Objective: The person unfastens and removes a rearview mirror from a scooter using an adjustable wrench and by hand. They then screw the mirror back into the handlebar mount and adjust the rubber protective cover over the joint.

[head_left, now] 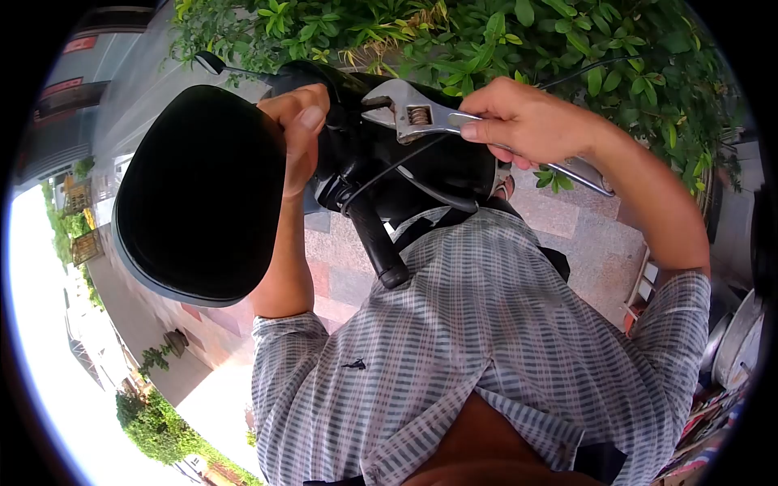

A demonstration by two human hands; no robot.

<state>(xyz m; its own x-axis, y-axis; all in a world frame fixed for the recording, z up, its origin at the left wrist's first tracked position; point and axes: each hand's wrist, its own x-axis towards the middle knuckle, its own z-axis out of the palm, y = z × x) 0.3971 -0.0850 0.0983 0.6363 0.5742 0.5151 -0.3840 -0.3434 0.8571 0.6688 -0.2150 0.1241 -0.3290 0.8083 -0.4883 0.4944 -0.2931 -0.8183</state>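
A large, rounded black rear-view mirror (198, 194) fills the left side, its face dark. My left hand (298, 134) is closed at its right edge, fingers curled and partly hidden behind it. My right hand (531, 121) grips the handle of a silver adjustable wrench (442, 117). The wrench's jaws point left, over the black front of a motorbike or scooter (438, 166); I cannot tell whether they touch a nut. Below the left hand, a black handlebar grip (377, 243) slants toward my shirt. A dark lever (438, 190) and a thin cable (397, 168) lie beside it.
A second, smaller mirror (211, 62) sticks out at the upper left. Leafy green bushes (502, 44) crowd close behind the vehicle. Stone paving (587, 227) lies beneath. Metal round objects (737, 340) stand at the far right edge.
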